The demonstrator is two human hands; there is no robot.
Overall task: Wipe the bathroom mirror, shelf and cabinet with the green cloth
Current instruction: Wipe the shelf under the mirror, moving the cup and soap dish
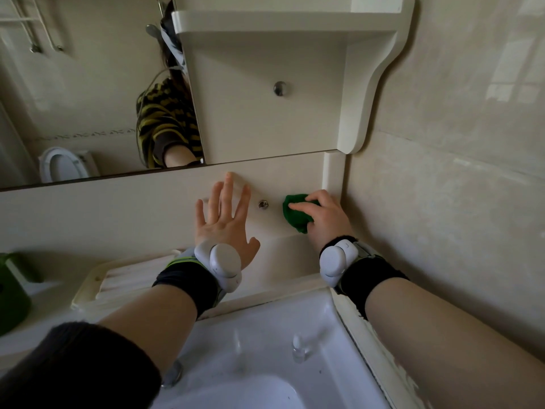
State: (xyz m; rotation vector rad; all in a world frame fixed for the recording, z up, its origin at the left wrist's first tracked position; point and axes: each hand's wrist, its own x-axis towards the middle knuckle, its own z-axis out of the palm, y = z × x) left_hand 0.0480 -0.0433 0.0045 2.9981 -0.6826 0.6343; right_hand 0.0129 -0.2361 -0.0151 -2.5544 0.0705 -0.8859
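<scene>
My right hand (326,215) grips the bunched green cloth (296,215) and presses it against the cream panel (103,208) below the mirror, near the panel's right end. My left hand (224,214) lies flat on the same panel, fingers spread, just left of a small metal knob (263,204). The mirror (82,93) fills the upper left. To its right is the cream cabinet door (259,113) with a round metal knob (280,88). An open white shelf (283,23) sits above the door.
A white sink basin (265,349) with a tap (299,348) lies below my arms. A cream soap tray (118,284) sits on the ledge at the left, a green container (11,293) beyond it. Tiled wall (457,172) closes the right side.
</scene>
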